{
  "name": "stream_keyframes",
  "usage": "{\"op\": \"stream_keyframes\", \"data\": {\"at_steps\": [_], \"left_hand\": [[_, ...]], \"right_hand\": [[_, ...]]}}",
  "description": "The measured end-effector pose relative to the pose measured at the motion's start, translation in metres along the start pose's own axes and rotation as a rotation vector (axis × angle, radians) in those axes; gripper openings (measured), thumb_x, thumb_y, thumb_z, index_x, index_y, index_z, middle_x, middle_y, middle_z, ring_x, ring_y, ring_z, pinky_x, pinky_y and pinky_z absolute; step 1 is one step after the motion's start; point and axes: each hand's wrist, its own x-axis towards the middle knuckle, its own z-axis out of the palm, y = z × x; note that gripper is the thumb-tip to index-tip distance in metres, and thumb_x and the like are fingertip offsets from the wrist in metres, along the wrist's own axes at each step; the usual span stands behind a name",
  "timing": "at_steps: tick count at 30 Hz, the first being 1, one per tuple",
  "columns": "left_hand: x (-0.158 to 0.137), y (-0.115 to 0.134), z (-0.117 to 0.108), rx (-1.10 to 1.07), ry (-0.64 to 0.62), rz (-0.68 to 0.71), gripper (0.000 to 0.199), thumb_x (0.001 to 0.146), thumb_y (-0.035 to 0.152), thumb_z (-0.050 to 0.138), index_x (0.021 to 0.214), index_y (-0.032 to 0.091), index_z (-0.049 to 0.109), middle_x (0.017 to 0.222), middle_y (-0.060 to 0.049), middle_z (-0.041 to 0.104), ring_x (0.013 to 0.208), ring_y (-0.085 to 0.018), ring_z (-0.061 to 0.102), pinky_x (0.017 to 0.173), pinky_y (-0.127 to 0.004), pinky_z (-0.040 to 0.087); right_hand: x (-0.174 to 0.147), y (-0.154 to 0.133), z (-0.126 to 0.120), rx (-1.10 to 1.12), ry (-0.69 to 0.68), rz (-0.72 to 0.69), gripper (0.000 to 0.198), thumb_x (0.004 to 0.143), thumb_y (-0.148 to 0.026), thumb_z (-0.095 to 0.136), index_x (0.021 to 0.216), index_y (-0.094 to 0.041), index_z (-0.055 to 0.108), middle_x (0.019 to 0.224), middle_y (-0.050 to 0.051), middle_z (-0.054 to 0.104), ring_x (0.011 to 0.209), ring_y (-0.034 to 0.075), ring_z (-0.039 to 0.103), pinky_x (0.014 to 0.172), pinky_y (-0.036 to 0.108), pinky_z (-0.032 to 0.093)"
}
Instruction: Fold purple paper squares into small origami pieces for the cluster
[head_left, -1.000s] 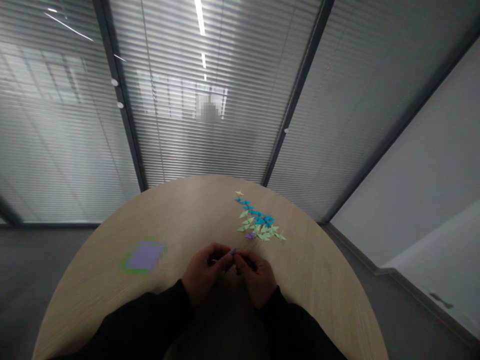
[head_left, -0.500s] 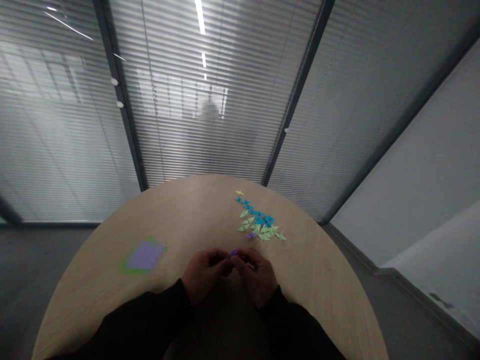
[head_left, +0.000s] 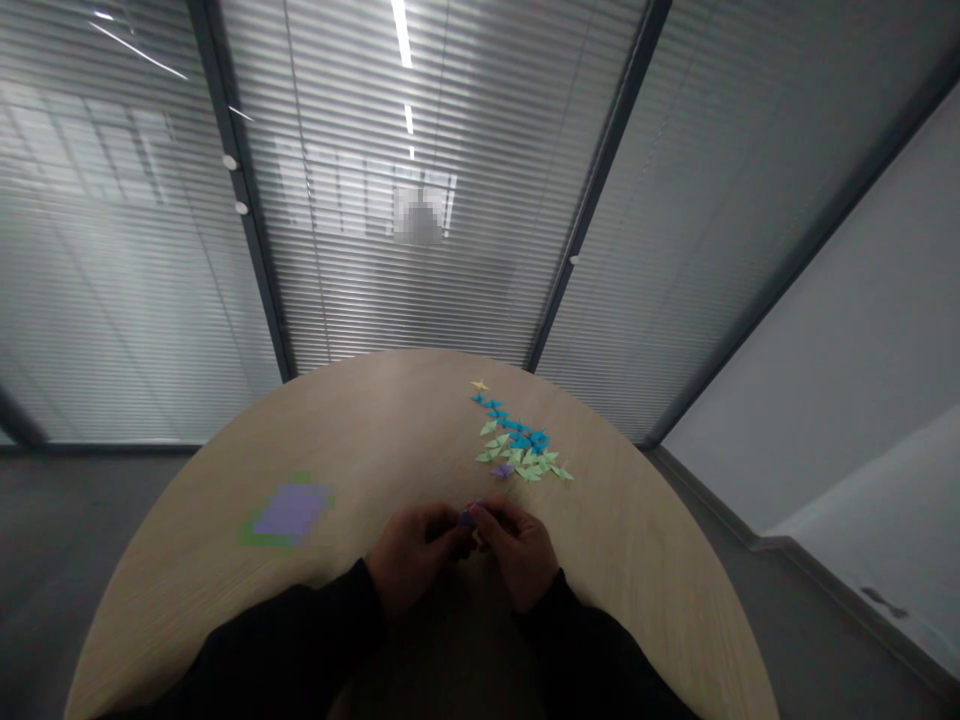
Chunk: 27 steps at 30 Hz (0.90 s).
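Note:
Between my fingertips is a small piece of folded purple paper (head_left: 468, 516), mostly covered by the fingers. My left hand (head_left: 417, 553) pinches it from the left, and my right hand (head_left: 517, 548) pinches it from the right, thumb on top. Just beyond the hands lies a finished-looking purple paper crane (head_left: 502, 470). Next to it, several pale green paper cranes (head_left: 532, 465) sit in a loose cluster. Several blue paper cranes (head_left: 517, 430) trail away behind them, ending at one yellow crane (head_left: 480, 386).
A blurred stack of purple and green paper (head_left: 291, 510) lies on the left of the round wooden table (head_left: 375, 430). Past the table's far edge stand glass panels with blinds (head_left: 420, 300). A white wall (head_left: 840, 380) rises on the right.
My right thumb and fingers have shifted slightly on the purple paper, which has turned a little between the fingertips. The cranes and the paper stack stay where they were.

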Motion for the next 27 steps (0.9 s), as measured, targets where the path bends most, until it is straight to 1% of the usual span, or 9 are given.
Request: {"op": "stream_keyframes", "data": {"at_steps": [2, 4, 6, 9, 12, 15, 21, 25, 27], "left_hand": [[0.0, 0.001, 0.0, 0.046, 0.017, 0.026, 0.034, 0.083, 0.048, 0.064, 0.089, 0.015, 0.072, 0.083, -0.008, 0.075, 0.076, -0.02, 0.067, 0.069, -0.03, 0.049], [0.0, 0.002, 0.0, 0.035, 0.041, 0.024, 0.034, 0.082, 0.047, 0.066, 0.093, 0.015, 0.072, 0.086, -0.008, 0.075, 0.079, -0.022, 0.068, 0.071, -0.031, 0.05], [-0.001, 0.003, 0.001, 0.001, 0.061, 0.005, 0.034, 0.081, 0.047, 0.066, 0.091, 0.015, 0.071, 0.081, -0.007, 0.074, 0.076, -0.021, 0.068, 0.07, -0.031, 0.05], [-0.002, 0.004, 0.001, 0.0, 0.075, 0.014, 0.033, 0.082, 0.047, 0.064, 0.081, 0.015, 0.07, 0.074, -0.006, 0.073, 0.07, -0.019, 0.065, 0.066, -0.029, 0.049], [-0.003, 0.005, 0.0, 0.029, 0.069, 0.035, 0.031, 0.083, 0.046, 0.064, 0.078, 0.015, 0.069, 0.07, -0.005, 0.07, 0.066, -0.017, 0.062, 0.063, -0.028, 0.047], [-0.002, 0.005, -0.001, 0.001, 0.07, 0.018, 0.031, 0.081, 0.045, 0.065, 0.077, 0.015, 0.069, 0.069, -0.005, 0.069, 0.064, -0.017, 0.061, 0.062, -0.028, 0.046], [0.002, 0.006, -0.008, -0.069, 0.134, 0.035, 0.036, 0.077, 0.051, 0.068, 0.083, 0.015, 0.072, 0.074, -0.004, 0.069, 0.07, -0.018, 0.06, 0.067, -0.029, 0.047], [0.003, 0.007, -0.01, -0.13, 0.143, 0.024, 0.039, 0.075, 0.054, 0.07, 0.082, 0.016, 0.072, 0.072, -0.002, 0.067, 0.07, -0.017, 0.058, 0.067, -0.028, 0.043], [0.003, 0.007, -0.01, -0.141, 0.145, 0.028, 0.04, 0.076, 0.055, 0.069, 0.08, 0.015, 0.072, 0.07, -0.001, 0.064, 0.069, -0.017, 0.056, 0.066, -0.028, 0.042]], "right_hand": [[0.0, 0.0, -0.001, -0.021, 0.008, -0.039, 0.038, 0.069, -0.054, 0.074, 0.076, -0.017, 0.073, 0.07, 0.003, 0.066, 0.061, 0.016, 0.057, 0.059, 0.029, 0.049], [0.0, 0.0, -0.001, -0.031, 0.013, -0.071, 0.037, 0.069, -0.053, 0.074, 0.073, -0.017, 0.073, 0.077, 0.004, 0.066, 0.065, 0.016, 0.058, 0.059, 0.028, 0.049], [-0.001, -0.001, -0.001, -0.029, -0.004, -0.071, 0.036, 0.07, -0.053, 0.073, 0.071, -0.017, 0.073, 0.077, 0.004, 0.064, 0.066, 0.016, 0.059, 0.058, 0.027, 0.049], [-0.001, -0.004, 0.0, -0.037, -0.037, -0.039, 0.036, 0.072, -0.053, 0.072, 0.071, -0.018, 0.071, 0.069, 0.001, 0.062, 0.061, 0.015, 0.058, 0.056, 0.026, 0.048], [-0.001, -0.004, 0.001, -0.056, -0.067, -0.022, 0.036, 0.072, -0.054, 0.072, 0.073, -0.018, 0.071, 0.066, 0.001, 0.063, 0.059, 0.015, 0.058, 0.056, 0.027, 0.048], [0.0, -0.002, 0.001, -0.076, -0.064, -0.041, 0.035, 0.072, -0.053, 0.072, 0.076, -0.018, 0.072, 0.067, 0.002, 0.066, 0.061, 0.016, 0.06, 0.058, 0.028, 0.049], [0.001, 0.002, 0.001, -0.048, -0.056, -0.113, 0.032, 0.076, -0.048, 0.071, 0.091, -0.019, 0.074, 0.081, 0.005, 0.073, 0.069, 0.018, 0.063, 0.059, 0.028, 0.051], [0.001, 0.003, 0.001, -0.05, -0.034, -0.154, 0.027, 0.075, -0.043, 0.073, 0.089, -0.02, 0.074, 0.088, 0.006, 0.073, 0.075, 0.02, 0.066, 0.063, 0.03, 0.053], [0.0, 0.002, 0.002, -0.046, -0.021, -0.149, 0.027, 0.074, -0.042, 0.074, 0.089, -0.02, 0.074, 0.089, 0.006, 0.073, 0.074, 0.02, 0.066, 0.063, 0.031, 0.054]]}}
